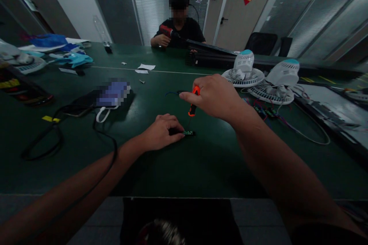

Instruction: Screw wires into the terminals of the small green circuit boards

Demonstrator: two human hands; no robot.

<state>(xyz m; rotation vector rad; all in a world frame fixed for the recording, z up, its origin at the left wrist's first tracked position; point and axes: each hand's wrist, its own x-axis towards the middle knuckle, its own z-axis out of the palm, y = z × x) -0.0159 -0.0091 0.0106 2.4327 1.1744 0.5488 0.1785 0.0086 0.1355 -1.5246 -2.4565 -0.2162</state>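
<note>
My left hand (161,132) rests on the green table (178,168), fingers closed on a small green circuit board (188,133) and pinning it down. Just above and to the right, my right hand (215,95) is closed round an orange-and-black screwdriver (193,103) that points down toward the board. Its tip hangs a little above the board; whether it touches is unclear. A thin blue wire (171,93) trails left behind the right hand.
Two white small fans (244,71) (283,80) with loose wires lie at the right. A black cable (57,138), a phone and a mask lie at the left. Another person (179,26) sits across holding a red tool. Paper scraps lie mid-table.
</note>
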